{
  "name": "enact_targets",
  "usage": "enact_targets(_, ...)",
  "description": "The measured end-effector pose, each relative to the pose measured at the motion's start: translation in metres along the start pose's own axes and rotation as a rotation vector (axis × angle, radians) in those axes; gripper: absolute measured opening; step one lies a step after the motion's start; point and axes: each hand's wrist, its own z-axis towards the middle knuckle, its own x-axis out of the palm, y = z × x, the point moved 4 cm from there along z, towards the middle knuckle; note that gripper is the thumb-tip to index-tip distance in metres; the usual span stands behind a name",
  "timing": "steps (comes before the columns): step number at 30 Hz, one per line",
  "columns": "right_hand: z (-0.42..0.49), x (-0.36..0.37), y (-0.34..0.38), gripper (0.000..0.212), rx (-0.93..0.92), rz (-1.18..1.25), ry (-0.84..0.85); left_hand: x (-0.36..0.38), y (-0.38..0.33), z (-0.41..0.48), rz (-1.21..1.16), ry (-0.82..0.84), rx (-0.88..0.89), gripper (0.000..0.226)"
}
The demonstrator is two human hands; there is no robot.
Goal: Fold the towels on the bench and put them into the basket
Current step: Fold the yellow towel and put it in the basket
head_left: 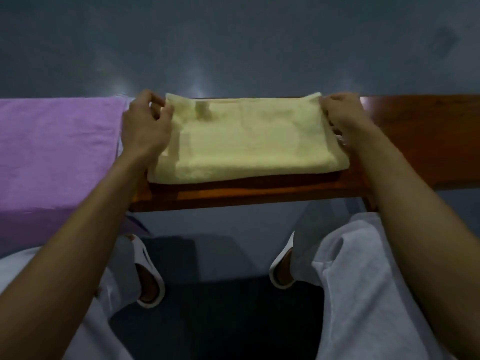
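Note:
A pale yellow towel [246, 139] lies folded into a flat rectangle on the wooden bench [420, 136]. My left hand [145, 126] pinches its far left corner, fingers curled over the edge. My right hand [342, 115] pinches the far right corner in the same way. A purple towel [57, 149] is spread over the bench's left part and hangs down its front. No basket is in view.
Grey floor lies beyond and under the bench. My knees in light trousers [363, 281] and my feet in white slippers [148, 276] are in front of the bench. The right end of the bench is bare wood.

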Motion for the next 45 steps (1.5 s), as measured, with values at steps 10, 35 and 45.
enact_targets(10, -0.026, 0.028, 0.02, 0.063, -0.423, -0.496, -0.159, 0.047, -0.038, -0.043, 0.378, 0.181, 0.464, 0.06)
enact_targets(35, -0.047, 0.052, -0.038, 0.077, -0.406, -0.968, 0.188, 0.04, 0.01, -0.063, 0.647, 0.339, 0.345, 0.081)
enact_targets(45, -0.048, 0.017, -0.021, 0.062, -0.166, -0.567, -0.148, 0.022, -0.018, -0.077, 0.471, 0.279, 0.369, 0.05)
